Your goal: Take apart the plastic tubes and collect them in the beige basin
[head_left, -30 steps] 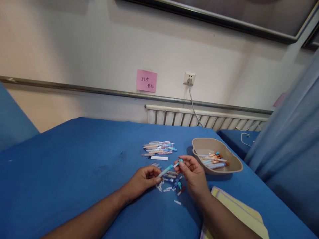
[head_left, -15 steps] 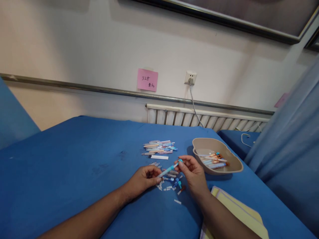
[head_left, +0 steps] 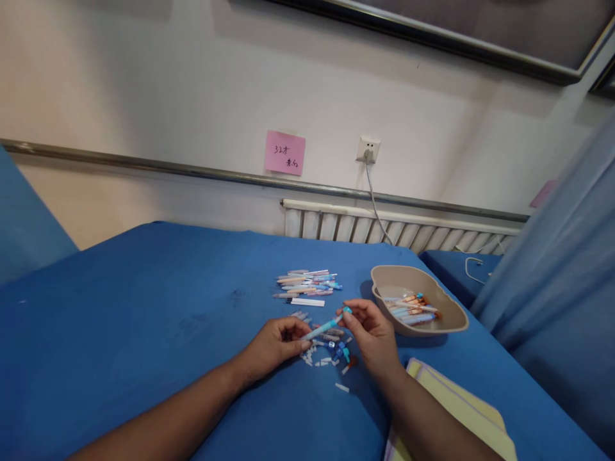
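Observation:
Between my two hands a light blue pen (head_left: pixel 321 330) is held at a slant, its right end higher. My left hand (head_left: pixel 276 342) pinches the lower end of the barrel. At the upper end, the fingers of my right hand (head_left: pixel 369 333) are closed on a turquoise top piece (head_left: pixel 346 310); a thin pale section shows between it and the barrel. Below the pen lie small white pieces (head_left: pixel 327 361), blue top pieces (head_left: pixel 340 351) and a brown piece (head_left: pixel 351 363). Partly hidden behind the pen are several more pen parts (head_left: pixel 332 337).
A pile of pens and pen parts (head_left: pixel 307 282) lies farther back on the blue cloth (head_left: pixel 144 307). To the right stands a beige basin (head_left: pixel 432 330) holding several pens (head_left: pixel 416 310). Yellow sheets or cloths (head_left: pixel 456 410) lie under my right forearm. A radiator (head_left: pixel 336 224) is behind.
Hardly anything differs. Both hands keep their grip on the pen, and the left hand has shifted very slightly; the surrounding pieces lie where they were.

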Demonstrator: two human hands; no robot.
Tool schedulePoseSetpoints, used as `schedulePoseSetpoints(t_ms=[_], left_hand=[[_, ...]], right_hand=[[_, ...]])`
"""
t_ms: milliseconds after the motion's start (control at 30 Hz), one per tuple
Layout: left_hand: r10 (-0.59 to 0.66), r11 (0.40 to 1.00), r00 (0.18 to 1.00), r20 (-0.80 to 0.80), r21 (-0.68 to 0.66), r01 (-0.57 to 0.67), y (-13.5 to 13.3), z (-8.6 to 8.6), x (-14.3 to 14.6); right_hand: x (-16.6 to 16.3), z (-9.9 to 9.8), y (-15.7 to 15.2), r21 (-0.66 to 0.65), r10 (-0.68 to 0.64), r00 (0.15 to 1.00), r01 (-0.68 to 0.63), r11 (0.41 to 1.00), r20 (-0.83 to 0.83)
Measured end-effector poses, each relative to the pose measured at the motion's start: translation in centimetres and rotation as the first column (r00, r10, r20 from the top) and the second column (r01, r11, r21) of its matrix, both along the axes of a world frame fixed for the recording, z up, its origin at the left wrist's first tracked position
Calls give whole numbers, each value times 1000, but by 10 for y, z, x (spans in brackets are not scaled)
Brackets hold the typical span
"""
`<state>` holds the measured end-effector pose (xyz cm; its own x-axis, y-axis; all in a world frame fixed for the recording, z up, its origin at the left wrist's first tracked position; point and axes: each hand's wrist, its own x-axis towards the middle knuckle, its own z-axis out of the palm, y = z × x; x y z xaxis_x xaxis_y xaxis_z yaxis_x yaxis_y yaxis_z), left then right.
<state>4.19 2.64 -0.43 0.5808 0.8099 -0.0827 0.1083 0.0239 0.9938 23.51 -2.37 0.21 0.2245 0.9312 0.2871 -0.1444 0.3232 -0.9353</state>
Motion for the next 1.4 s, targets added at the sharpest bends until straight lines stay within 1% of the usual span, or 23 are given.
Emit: schedulePoseSetpoints(t_ms=[133,267,500,667,833,933,1033,1267,1400], left_hand=[[13,1000,1000,6,-2,-13,-1,2,1],[5,999,1000,12,-48,-4,-1,1,0],[-100,981,995,28,-162,103,-6,1,-2],[-113,979,993,23,-170,115,-7,0,-2],[-99,974,993,67,-197,111,-8,-1,-1],[-119,966,988,100,-217,139,-10,-1,0],[-135,966,985,107,-205,155,-11,-1,0],[-122,972,990,73,-192,134,-9,2,1],[-105,975,991,85,-188,119,-9,3,1]], right_hand=[[0,0,-1,9,-6,998,6,1000,61],[-1,-2,0,-14,29,999,-28,999,20],[-2,-2,3,-27,34,999,-35,999,-13],[-2,-3,4,-38,11,1000,-11,999,-5],[-4,0,3,-52,40,999,-41,998,-28],[-7,1,1,-53,63,996,-66,996,-57],[-8,0,2,-56,73,995,-77,995,-71],[-10,-4,4,-23,75,996,-77,997,-51],[-8,-4,2,-9,71,997,-71,997,16]])
